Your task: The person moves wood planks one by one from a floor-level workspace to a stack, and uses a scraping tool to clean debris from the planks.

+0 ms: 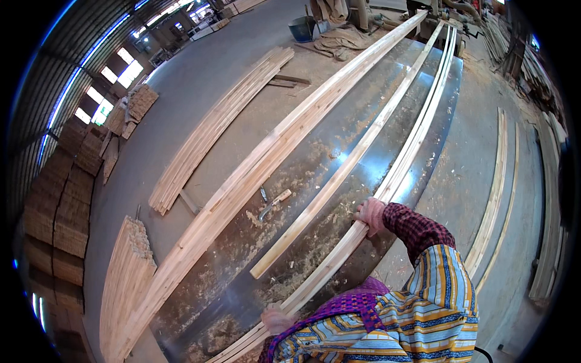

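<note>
Several long, thin wooden strips (330, 263) lie side by side along the right edge of a metal-topped table (242, 290). My right hand (370, 216) is closed round these strips about midway along the table. Closer to me, my left hand (279, 319) grips the same strips, partly hidden by my sleeve and slightly blurred. A single wooden strip (339, 175) lies apart to their left. Beyond it, a hook-shaped hand tool with a wooden handle (275, 204) rests among shavings.
A long stack of strips (242, 175) runs along the table's left side. More bundled strips (221, 127) lie on the floor at left, beside a shorter stack (124, 278). A machine (448, 12) stands at the far end, near a dark bucket (301, 29). Boards (489, 206) lie at right.
</note>
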Demonstrator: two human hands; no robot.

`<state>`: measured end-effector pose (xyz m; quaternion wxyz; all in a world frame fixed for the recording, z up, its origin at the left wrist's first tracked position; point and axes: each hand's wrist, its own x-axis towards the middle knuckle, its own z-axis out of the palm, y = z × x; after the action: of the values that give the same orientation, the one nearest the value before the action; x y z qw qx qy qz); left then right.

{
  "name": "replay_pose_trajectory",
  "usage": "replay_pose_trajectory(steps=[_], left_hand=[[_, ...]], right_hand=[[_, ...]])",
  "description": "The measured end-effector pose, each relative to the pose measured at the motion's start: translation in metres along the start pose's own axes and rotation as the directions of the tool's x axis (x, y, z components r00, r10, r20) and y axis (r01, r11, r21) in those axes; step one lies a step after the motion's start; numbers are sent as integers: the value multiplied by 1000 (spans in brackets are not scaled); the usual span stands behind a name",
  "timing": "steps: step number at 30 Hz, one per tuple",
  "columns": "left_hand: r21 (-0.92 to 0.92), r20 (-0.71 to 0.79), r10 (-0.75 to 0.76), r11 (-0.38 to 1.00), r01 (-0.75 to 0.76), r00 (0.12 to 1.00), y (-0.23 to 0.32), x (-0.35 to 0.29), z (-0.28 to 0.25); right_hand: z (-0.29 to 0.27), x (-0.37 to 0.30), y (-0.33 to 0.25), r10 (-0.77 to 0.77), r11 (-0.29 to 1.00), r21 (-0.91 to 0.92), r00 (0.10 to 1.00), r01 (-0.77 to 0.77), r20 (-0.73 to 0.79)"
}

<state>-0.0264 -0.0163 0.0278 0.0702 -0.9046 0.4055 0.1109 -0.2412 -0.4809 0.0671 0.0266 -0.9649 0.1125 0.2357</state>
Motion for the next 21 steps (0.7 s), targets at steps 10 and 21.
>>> replay_pose_trajectory(steps=[10, 21], left_hand=[[28, 101, -1, 1000, -2, 995, -5, 12, 17], [-237, -79, 189, 950, -203, 979, -18, -2, 42]], right_hand=[[15, 4, 4, 9, 1000, 29, 999, -8, -47], [9, -6, -9, 2, 996, 88, 1000, 0, -23]])
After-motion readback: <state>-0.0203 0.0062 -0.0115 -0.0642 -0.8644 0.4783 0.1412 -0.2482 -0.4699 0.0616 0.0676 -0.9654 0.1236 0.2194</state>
